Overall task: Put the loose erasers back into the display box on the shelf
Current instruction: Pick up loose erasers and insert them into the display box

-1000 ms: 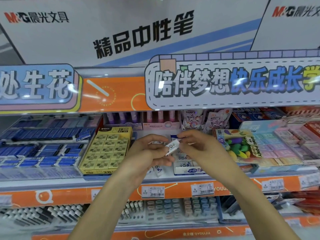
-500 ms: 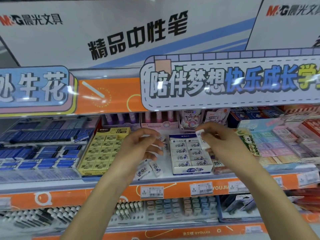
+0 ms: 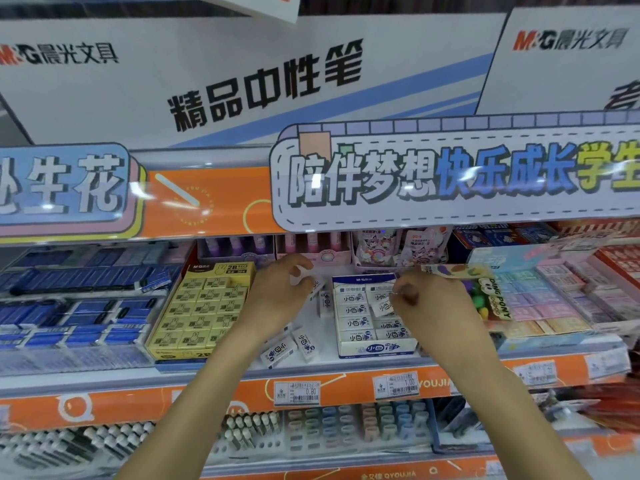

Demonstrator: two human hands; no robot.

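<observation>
The white display box [image 3: 377, 348] with blue lettering stands on the shelf, mostly filled with white erasers in rows. My right hand [image 3: 427, 306] is over the box's right column and pinches one white eraser [image 3: 381, 307], tilted, just above the rows. My left hand [image 3: 277, 294] hovers to the left of the box, fingers curled around a white eraser [image 3: 314, 285]. Two loose erasers [image 3: 277, 352] lie on the shelf below my left wrist. Another eraser [image 3: 325, 303] leans against the box's left side.
A yellow 2B eraser box [image 3: 204, 306] sits left of the loose erasers, with blue eraser trays [image 3: 69, 317] beyond it. A pastel eraser box [image 3: 547, 299] and a DING PONY pack [image 3: 491, 296] crowd the right. The orange shelf edge [image 3: 346, 386] carries price tags.
My hands have parted. The right hand carried one eraser right and down onto the display box. The left hand stayed left of the box with its eraser.
</observation>
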